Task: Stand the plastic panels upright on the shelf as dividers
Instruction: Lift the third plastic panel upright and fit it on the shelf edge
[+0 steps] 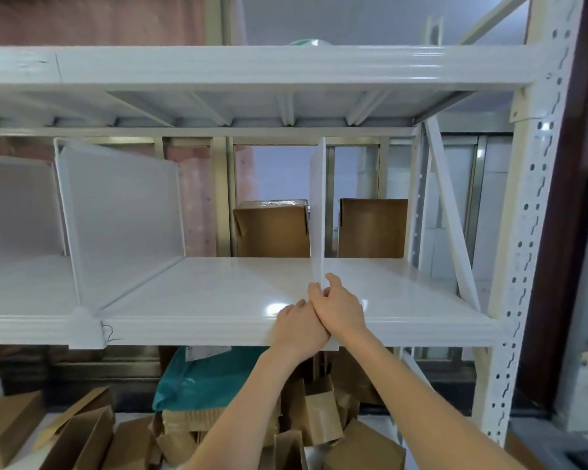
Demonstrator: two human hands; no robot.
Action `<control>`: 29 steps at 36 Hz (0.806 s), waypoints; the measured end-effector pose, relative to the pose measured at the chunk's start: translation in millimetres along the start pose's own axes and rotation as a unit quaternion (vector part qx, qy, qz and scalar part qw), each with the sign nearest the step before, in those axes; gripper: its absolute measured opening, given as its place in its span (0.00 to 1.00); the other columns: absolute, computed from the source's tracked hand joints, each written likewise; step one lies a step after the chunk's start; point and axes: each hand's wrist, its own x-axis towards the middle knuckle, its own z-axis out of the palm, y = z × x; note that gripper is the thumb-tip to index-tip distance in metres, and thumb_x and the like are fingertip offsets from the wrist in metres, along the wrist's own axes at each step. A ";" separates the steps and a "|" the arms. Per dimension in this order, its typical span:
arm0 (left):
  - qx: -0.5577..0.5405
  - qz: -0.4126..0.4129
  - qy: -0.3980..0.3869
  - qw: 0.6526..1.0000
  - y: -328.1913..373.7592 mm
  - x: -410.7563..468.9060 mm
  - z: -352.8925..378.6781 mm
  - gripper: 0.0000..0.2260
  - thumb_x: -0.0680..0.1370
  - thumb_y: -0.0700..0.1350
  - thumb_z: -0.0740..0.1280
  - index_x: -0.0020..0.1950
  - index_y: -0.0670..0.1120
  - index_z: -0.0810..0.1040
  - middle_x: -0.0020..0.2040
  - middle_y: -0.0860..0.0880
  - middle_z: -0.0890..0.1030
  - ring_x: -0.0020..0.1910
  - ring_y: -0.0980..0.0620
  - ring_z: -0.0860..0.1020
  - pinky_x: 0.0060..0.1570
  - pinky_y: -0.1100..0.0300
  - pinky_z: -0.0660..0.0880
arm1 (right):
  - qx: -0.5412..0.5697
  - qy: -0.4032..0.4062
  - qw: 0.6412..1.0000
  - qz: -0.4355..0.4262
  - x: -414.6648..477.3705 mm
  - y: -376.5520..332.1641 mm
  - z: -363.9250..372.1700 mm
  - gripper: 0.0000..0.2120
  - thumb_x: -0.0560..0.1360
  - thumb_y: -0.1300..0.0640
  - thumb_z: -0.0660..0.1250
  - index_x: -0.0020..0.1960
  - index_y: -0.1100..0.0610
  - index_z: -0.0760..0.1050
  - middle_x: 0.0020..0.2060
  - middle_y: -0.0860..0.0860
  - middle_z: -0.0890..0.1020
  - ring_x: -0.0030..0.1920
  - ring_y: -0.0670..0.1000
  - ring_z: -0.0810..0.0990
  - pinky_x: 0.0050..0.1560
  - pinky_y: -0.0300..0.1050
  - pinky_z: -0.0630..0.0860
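A white plastic panel (pixel 318 205) stands upright, edge-on, on the white shelf board (pixel 201 293), right of centre. My right hand (pixel 342 308) grips its lower front edge, fingers curled round it. My left hand (pixel 297 322) presses against the panel's base at the shelf's front lip, right beside the other hand. Another white panel (pixel 123 201) stands upright as a divider at the left, with a foot clip (pixel 85 329) over the shelf's front edge. A third panel (pixel 17 205) stands further left.
Two brown cardboard boxes (pixel 272 228) (pixel 372 228) sit behind the shelf. The perforated white upright (pixel 530 232) and a diagonal brace (pixel 450 212) close the right side. Below lie a teal bag (pixel 204 378) and several loose cardboard boxes (pixel 316 412).
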 end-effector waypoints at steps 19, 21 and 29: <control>-0.129 -0.137 0.021 0.982 18.1 12.4 -3.9 0.17 0.81 0.47 0.55 0.69 0.57 0.68 0.60 0.52 0.79 0.62 0.50 0.74 0.65 0.52 0.61 | 0.116 0.016 0.993 0.009 0.9 1.7 -13.5 0.28 0.77 0.45 0.62 0.75 0.48 0.60 0.66 0.51 0.76 0.63 0.53 0.76 0.61 0.48 0.74; -0.139 -0.139 0.017 0.980 18.5 12.9 -4.9 0.16 0.81 0.48 0.55 0.69 0.57 0.68 0.59 0.52 0.79 0.61 0.50 0.75 0.65 0.52 0.61 | 0.127 0.022 0.992 0.011 0.0 1.2 -13.5 0.29 0.77 0.46 0.63 0.75 0.47 0.59 0.66 0.51 0.75 0.63 0.53 0.76 0.61 0.47 0.74; -0.166 -0.121 -0.010 0.979 17.4 2.2 -10.2 0.14 0.82 0.46 0.55 0.66 0.49 0.70 0.57 0.50 0.79 0.61 0.49 0.74 0.65 0.56 0.60 | 0.094 0.042 0.995 0.007 -4.8 0.7 -6.5 0.27 0.78 0.43 0.60 0.75 0.48 0.61 0.68 0.51 0.74 0.64 0.53 0.76 0.64 0.50 0.74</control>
